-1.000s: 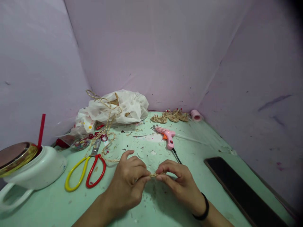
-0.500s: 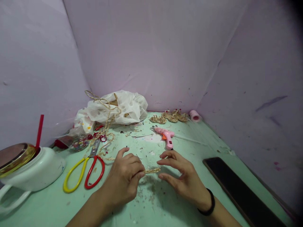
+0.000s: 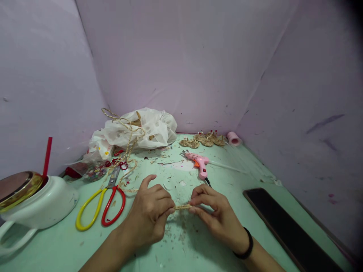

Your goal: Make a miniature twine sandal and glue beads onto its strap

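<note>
A short piece of braided straw rope (image 3: pixel 182 207) is stretched between my two hands just above the green table (image 3: pixel 227 181). My left hand (image 3: pixel 151 215) pinches its left end, thumb raised. My right hand (image 3: pixel 214 215), with a black band on the wrist, pinches its right end with fingers curled. More of the same rope (image 3: pixel 127 147) trails from my left hand back to a white plastic bag (image 3: pixel 141 130).
Yellow-and-red scissors (image 3: pixel 100 206) lie left of my hands. A pink glue gun (image 3: pixel 200 165) lies beyond them. Small woven straw pieces (image 3: pixel 204 140) and a pink roll (image 3: pixel 234 138) sit at the back wall. A white cup with a gold lid (image 3: pixel 34 200) stands left, a black phone (image 3: pixel 283 223) right.
My right hand let go of the rope and opened half a second ago; now it has closed on the rope's right end again. The left hand kept its hold.
</note>
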